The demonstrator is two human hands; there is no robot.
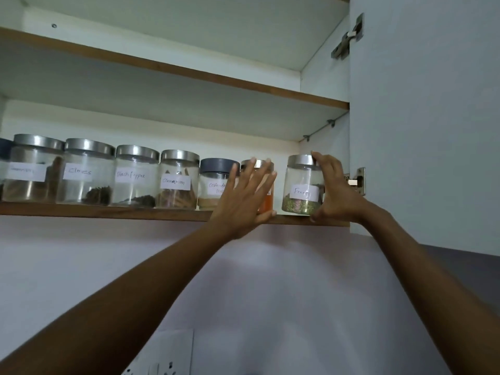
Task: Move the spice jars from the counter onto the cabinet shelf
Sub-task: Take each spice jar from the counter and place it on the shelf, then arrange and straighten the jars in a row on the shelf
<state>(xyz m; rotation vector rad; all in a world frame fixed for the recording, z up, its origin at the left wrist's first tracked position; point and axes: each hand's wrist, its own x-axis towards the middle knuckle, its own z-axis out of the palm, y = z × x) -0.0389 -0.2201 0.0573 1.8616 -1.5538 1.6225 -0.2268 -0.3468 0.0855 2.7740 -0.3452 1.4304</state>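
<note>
Several labelled glass spice jars stand in a row on the lower cabinet shelf [108, 213]. At the right end is a fennel jar [301, 185] with a silver lid; my right hand [334, 190] grips it from the right, fingers over the lid and thumb near the base. My left hand [244, 197] is spread with straight fingers against a jar of orange powder [267, 203], mostly hiding it. Left of that stand a dark-lidded coriander jar [215, 182], a cinnamon jar [177, 180], a black pepper jar [135, 175] and a cloves jar [86, 171].
The open cabinet door [422, 117] hangs at the right, its hinges [357, 182] close to my right hand. An upper shelf [189, 71] runs above the jars. A white wall and a power socket [159, 366] lie below the cabinet.
</note>
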